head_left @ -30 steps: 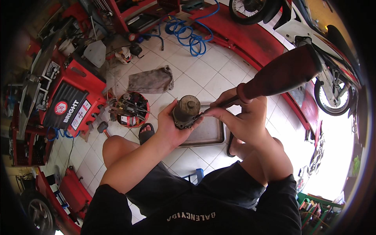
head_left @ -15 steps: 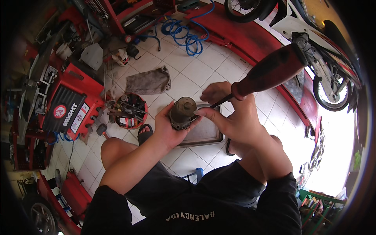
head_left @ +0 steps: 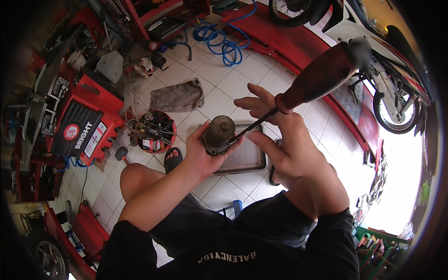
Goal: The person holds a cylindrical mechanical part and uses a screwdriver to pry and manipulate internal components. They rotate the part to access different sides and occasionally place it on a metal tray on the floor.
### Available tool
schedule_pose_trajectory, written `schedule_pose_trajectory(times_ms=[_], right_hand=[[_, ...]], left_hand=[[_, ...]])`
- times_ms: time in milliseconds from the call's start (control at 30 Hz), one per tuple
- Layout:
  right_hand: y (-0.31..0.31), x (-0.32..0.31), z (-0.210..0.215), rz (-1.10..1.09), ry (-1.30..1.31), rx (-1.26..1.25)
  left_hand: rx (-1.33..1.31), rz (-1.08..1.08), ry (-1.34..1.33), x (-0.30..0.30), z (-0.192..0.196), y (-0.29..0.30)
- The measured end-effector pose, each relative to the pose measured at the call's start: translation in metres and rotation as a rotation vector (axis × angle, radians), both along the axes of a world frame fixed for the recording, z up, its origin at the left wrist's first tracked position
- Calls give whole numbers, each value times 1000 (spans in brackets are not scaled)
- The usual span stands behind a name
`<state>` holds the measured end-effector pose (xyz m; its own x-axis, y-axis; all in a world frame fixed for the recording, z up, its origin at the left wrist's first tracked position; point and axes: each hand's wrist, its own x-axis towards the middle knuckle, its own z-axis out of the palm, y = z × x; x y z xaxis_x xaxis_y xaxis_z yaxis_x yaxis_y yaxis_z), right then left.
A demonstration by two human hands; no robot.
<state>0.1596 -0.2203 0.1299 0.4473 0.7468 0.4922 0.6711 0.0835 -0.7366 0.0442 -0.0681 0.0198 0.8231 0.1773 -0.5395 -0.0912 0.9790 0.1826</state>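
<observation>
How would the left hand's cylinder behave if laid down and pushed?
The cylinder looks metal, so it's probably stiff and heavy for its size. Its round side suggests it could roll, though the wider rim may make it swerve.

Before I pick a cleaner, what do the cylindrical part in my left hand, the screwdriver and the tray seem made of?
Cylindrical part: probably metal, dull and grimy, from its grey-brown sheen.
Screwdriver: smooth, dark-smudged red handle, likely plastic or rubber; slim dark shaft, probably steel.
Tray: likely metal, from its thin raised rim and dull sheen; any coating is unclear.
</observation>
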Motion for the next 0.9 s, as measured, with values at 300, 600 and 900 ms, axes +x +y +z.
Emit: schedule_pose_trajectory(times_ms=[300,600,900], right_hand=[[-13,11,-9,55,-42,-81],[-10,10,-2,44,257,-163],[-9,11,3,212,116,-77]], left_hand=[[-76,-23,-1,4,8,-3],[-104,-33,-93,3,-3,2],[-105,-49,-201,-6,-9,7]])
